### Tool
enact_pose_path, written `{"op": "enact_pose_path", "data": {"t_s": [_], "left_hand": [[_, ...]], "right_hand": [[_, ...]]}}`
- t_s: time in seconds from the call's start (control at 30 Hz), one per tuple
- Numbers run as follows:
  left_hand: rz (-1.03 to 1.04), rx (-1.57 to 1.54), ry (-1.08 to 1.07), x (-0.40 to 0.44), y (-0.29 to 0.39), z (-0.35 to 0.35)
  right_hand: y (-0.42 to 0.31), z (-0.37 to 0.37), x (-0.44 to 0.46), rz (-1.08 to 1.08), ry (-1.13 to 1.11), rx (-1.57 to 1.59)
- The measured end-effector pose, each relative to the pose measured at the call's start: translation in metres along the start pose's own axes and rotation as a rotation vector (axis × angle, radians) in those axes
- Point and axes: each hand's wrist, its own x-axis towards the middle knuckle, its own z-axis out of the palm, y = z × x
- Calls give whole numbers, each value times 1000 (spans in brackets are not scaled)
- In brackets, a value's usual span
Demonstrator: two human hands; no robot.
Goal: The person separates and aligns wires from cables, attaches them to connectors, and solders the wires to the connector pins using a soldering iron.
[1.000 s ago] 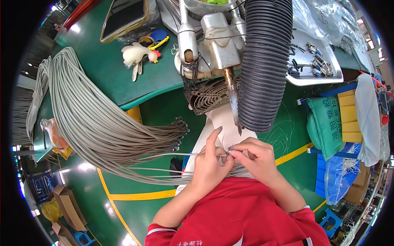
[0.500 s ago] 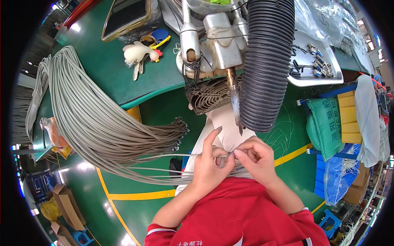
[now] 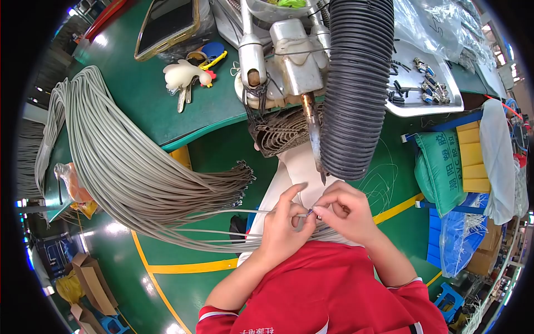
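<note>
My left hand (image 3: pixel 285 225) pinches the end of a grey cable (image 3: pixel 245 211) between thumb and fingers, its index finger raised. My right hand (image 3: pixel 347 214) is closed at the same cable end, thumb and index fingertip meeting the left fingertips on thin wires with a bluish-purple bit (image 3: pixel 310 212). The fingers partly hide the wire ends. Just above both hands, a soldering iron (image 3: pixel 312 131) points down from its metal holder. A large bundle of grey cables (image 3: pixel 128 150) hangs over the table edge at left, and several strands run under my left hand.
A black corrugated hose (image 3: pixel 359 89) hangs beside the iron. On the green table (image 3: pixel 122 61) lie a phone (image 3: pixel 167 25), keys with a chicken charm (image 3: pixel 186 75), and a metal tray (image 3: pixel 414 108) of connectors (image 3: pixel 434 83). A green sack (image 3: pixel 442 172) stands at right.
The fine wires that stuck up between my fingertips are now gathered, and a bluish-purple bit shows there. My right hand has turned slightly, its fingers closer together. The view has shifted a little.
</note>
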Motion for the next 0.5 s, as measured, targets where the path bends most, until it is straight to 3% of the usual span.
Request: {"op": "enact_pose_path", "data": {"t_s": [0.1, 0.17, 0.27, 0.43, 0.5], "left_hand": [[-65, -179, -44, 2, -8, -1], [-117, -435, -75, 5, -12, -1], [-165, -538, -108, 4, -7, -5], [-314, -640, -124, 3, -1, -12], [-316, -679, -108, 1, -3, -11]], "right_hand": [[1, 7, -1, -697, 131, -574], [-1, 5, -2, -670, 137, -548], [-8, 4, -2, -223, 139, -235], [-4, 5, -5, -103, 99, -108], [-1, 12, -9, -98, 184, -73]]}}
